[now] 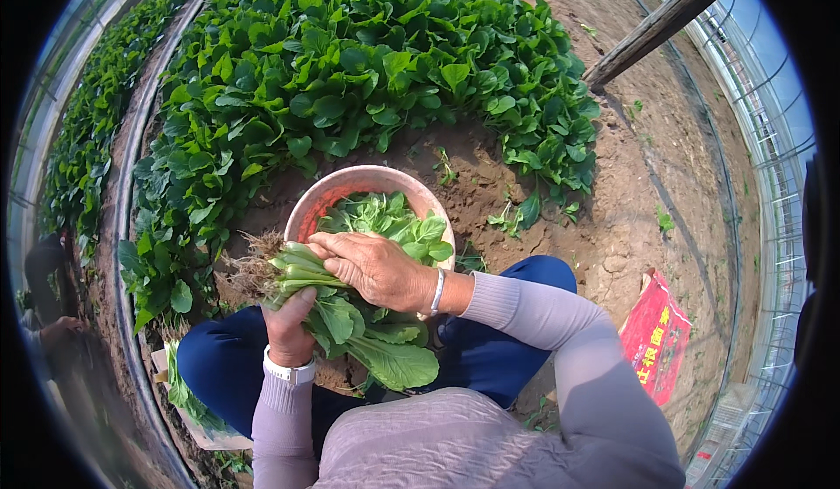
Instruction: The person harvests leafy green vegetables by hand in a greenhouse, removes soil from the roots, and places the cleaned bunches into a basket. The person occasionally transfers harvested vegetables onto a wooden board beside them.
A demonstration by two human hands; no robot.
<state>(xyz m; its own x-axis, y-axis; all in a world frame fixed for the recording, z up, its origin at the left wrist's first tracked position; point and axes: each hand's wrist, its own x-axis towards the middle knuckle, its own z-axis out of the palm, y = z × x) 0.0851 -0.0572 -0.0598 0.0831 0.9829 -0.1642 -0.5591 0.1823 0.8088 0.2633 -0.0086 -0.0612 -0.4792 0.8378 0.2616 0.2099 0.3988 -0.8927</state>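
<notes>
My left hand (291, 325) grips a bunch of uprooted leafy greens (394, 358) from below, just under the root end. Tangled, soil-brown roots (256, 269) stick out to the left of the pale stems. Across the top of those stems lies my right hand (377, 272), its thumb and fingers closed on them. The broad leaves hang down between my knees. Right behind my hands stands a round, pinkish plastic basin (367, 177) with loose green leaves (394, 220) inside, partly covered by my right hand.
A dense bed of leafy greens (367, 62) spreads ahead. A wooden post (656, 30) leans at upper right. A red printed bag (656, 341) lies on the soil at right. More pulled greens (190, 390) lie by my left knee. Another person's hand (69, 323) shows at far left.
</notes>
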